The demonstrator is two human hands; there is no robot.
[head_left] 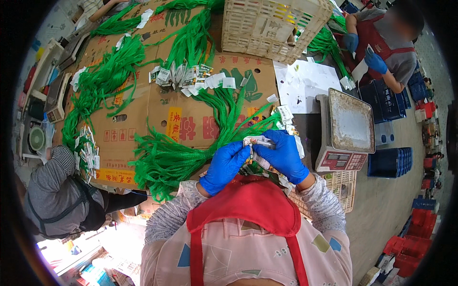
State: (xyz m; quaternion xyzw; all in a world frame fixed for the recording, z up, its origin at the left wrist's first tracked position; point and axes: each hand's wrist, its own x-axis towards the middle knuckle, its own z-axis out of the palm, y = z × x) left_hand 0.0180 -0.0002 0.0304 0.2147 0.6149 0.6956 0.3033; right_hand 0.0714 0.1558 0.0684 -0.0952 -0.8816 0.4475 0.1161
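My left hand (223, 168), in a blue glove, has its fingertips pinched on the edge of a small printed label (257, 141). The same label is gripped by my right hand (282, 155), also blue-gloved, with more labels bunched below its fingers. Just left of my hands lies a bundle of green mesh net bags (167, 159), its strands fanned out over flattened cardboard (143, 102). More white labels (285, 114) hang at the bundle's end, beyond my right hand. How the held labels join the netting is hidden by my fingers.
Farther bundles of green netting (191, 40) with labels cover the cardboard. A cream plastic crate (267, 26) stands at the back. On the right is a weighing scale (350, 124) beside white paper (305, 81). A co-worker in blue gloves (376, 61) stands far right; another person sits left.
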